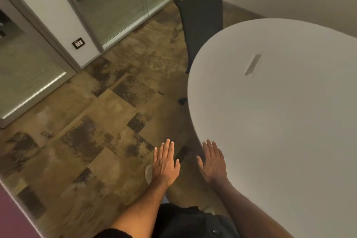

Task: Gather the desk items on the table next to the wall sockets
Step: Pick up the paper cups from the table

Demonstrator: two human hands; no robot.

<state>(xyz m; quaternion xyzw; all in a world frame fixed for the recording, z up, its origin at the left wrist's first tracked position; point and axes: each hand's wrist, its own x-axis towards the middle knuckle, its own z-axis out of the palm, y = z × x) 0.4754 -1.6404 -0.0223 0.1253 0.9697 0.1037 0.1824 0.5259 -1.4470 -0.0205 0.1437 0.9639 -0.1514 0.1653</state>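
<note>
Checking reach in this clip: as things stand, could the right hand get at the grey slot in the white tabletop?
Probably yes. The right hand is open and empty at the table's near edge, and the tabletop between it and the slot is bare; it might need a lean forward.

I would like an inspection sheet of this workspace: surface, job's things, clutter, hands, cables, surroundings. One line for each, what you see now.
Surface: round white table, bare except a narrow slot in its top.
Job's things: nothing seen; no desk items in view.
Clutter: nothing seen on the table.
Hands: left hand open and flat over the floor, no grip on anything; right hand open and flat at the table edge, empty.
Cables: nothing seen.
Surroundings: dark chair behind the table; patterned carpet; glass partitions; wall socket plate on the panel between them.
</note>
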